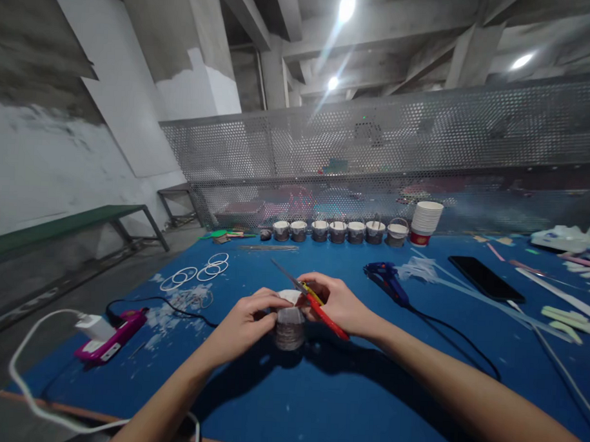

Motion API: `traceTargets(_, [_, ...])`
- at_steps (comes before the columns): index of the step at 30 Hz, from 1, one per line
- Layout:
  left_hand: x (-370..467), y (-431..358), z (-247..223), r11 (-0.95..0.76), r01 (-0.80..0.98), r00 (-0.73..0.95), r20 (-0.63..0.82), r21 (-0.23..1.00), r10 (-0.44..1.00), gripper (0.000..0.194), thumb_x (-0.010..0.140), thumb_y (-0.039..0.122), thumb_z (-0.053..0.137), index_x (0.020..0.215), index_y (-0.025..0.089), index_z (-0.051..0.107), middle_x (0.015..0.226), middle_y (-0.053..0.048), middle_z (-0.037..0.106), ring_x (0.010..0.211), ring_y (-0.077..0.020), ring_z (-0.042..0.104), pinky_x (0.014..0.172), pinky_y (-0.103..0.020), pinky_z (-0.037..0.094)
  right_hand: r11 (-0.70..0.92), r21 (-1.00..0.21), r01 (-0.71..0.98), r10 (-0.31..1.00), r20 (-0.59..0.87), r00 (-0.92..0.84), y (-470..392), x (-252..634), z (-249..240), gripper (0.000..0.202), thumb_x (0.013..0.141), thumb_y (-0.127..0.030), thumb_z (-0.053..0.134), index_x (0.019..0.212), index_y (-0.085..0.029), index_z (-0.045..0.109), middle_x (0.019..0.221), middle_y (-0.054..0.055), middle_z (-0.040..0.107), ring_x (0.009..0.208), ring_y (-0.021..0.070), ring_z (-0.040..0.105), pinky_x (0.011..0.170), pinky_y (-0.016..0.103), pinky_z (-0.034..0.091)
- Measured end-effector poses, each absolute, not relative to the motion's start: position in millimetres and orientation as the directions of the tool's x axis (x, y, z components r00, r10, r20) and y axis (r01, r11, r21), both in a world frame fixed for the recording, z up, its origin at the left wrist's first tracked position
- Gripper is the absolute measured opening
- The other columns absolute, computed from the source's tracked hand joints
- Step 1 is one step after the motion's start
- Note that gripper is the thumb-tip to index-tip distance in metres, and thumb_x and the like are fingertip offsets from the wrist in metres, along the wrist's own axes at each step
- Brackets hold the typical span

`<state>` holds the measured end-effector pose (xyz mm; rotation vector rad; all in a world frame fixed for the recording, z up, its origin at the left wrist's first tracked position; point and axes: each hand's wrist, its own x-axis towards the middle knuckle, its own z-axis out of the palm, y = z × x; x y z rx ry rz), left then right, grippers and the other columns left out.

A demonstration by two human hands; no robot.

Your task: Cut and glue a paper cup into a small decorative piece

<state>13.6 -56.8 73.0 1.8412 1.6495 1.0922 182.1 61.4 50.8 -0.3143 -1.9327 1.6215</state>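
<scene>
Two holds I'm watching inside the table's (318, 402) near edge: left hand (248, 319) is pinching a wrapped cup (290, 333), right hand (339, 303) gripping scissors (326, 319).

My left forearm (177, 400) and right forearm (439, 371), both bare, slant inward and converge ahead of me. My left fingers (270, 302) pinch, thumb (265, 325) nearer me than the index; my right fingers (317, 278) curl in a grip (wrist (371, 323) fairly straight), near the left ones.
</scene>
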Motion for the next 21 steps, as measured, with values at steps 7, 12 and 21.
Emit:
traceTargets(7, [3.1, -57.7, 75.2, -0.238, 0.643, 0.024, 0.291, 0.728, 0.956, 0.022, 0.075, 0.023, 0.056, 0.085, 0.025, 0.076, 0.095, -0.007, 0.074, 0.108, -0.0257, 0.058, 0.094, -0.037, 0.044, 0.131, -0.971, -0.199, 0.463, 0.238, -0.854, 65.7, 184.2, 44.9, 0.045, 0.061, -0.016, 0.07, 0.103, -0.016, 0.055, 0.072, -0.004, 0.059, 0.062, 0.0109, 0.052, 0.062, 0.025, 0.041])
traceTargets(12, [4.4, -58.4, 66.0, -0.178, 0.571, -0.02, 0.23, 0.801, 0.973, 0.017, 0.078, 0.03, 0.059, 0.08, 0.021, 0.074, 0.092, -0.01, 0.072, 0.104, -0.0258, 0.06, 0.081, -0.034, 0.051, 0.062, -0.975, -0.213, 0.475, 0.216, -0.853, 65.1, 184.1, 46.5, 0.048, 0.059, -0.021, 0.075, 0.102, -0.016, 0.053, 0.072, -0.004, 0.06, 0.062, 0.011, 0.053, 0.064, 0.027, 0.041])
traceTargets(21, [1.8, -61.5, 51.4, -0.205, 0.55, -0.124, 0.322, 0.81, 0.939, 0.011, 0.076, 0.029, 0.064, 0.071, 0.02, 0.069, 0.089, -0.011, 0.072, 0.118, -0.0294, 0.054, 0.096, -0.045, 0.042, 0.045, -0.961, -0.273, 0.631, 0.24, -0.738, 49.8, 200.0, 45.5, 0.055, 0.06, -0.028, 0.079, 0.105, -0.02, 0.048, 0.095, 0.006, 0.066, 0.074, 0.0154, 0.061, 0.072, 0.032, 0.049])
